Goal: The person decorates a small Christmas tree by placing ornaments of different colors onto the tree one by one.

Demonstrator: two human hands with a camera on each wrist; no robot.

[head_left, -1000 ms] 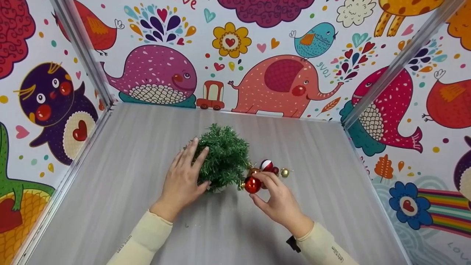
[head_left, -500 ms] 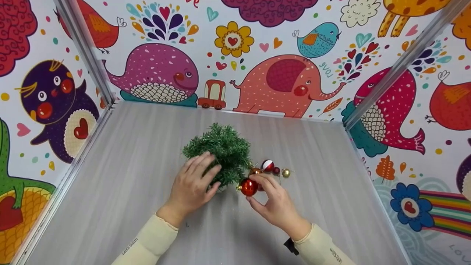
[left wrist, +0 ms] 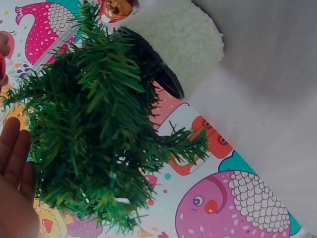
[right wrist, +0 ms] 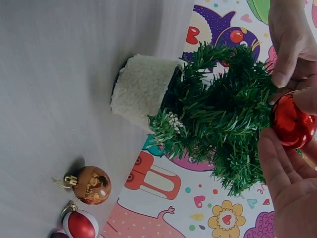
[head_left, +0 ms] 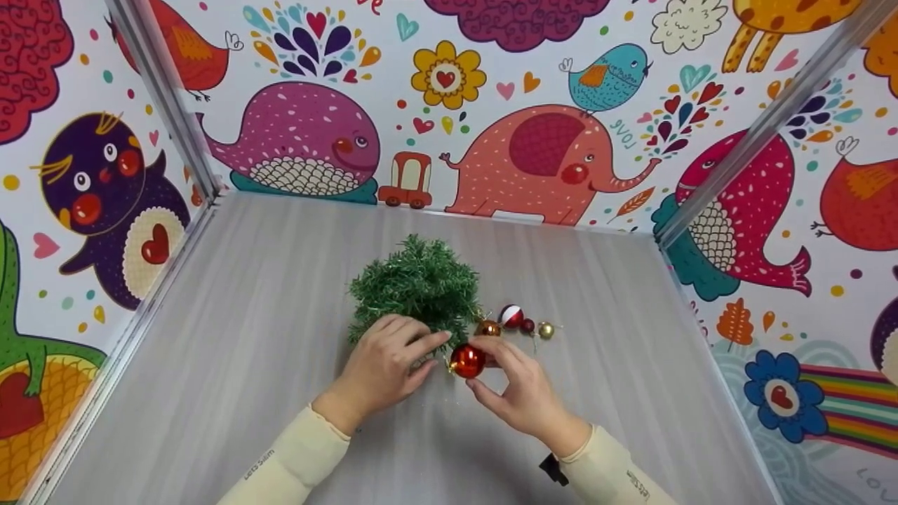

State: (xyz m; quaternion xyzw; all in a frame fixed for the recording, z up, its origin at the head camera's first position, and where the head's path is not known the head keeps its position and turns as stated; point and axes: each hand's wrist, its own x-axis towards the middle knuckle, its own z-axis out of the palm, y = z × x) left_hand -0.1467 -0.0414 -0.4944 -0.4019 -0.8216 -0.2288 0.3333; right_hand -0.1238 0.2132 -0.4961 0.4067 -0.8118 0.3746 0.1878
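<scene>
My right hand (head_left: 523,389) pinches a shiny red Christmas ball (head_left: 467,360) between thumb and fingers, its gold cap and loop facing left. Close to that loop is my left hand (head_left: 389,365), index finger and thumb spread apart on either side. Behind the left hand stands a small artificial Christmas tree (head_left: 417,277). Its white fuzzy pot (right wrist: 143,89) shows in both wrist views. The left fingers (left wrist: 15,153) look fairly straight in the left wrist view; whether they touch the loop is too small to tell.
Right of the tree lie a copper-coloured ball (head_left: 489,327), a red-and-white ball (head_left: 512,316), a small dark red ball (head_left: 527,325) and a small gold ball (head_left: 546,330). Printed cartoon walls (head_left: 295,140) enclose the grey table (head_left: 266,280) at the back and sides.
My left hand has come off the tree's left side and moved right and nearer to me, to the ball's loop. The right hand has shifted the red ball slightly left and nearer.
</scene>
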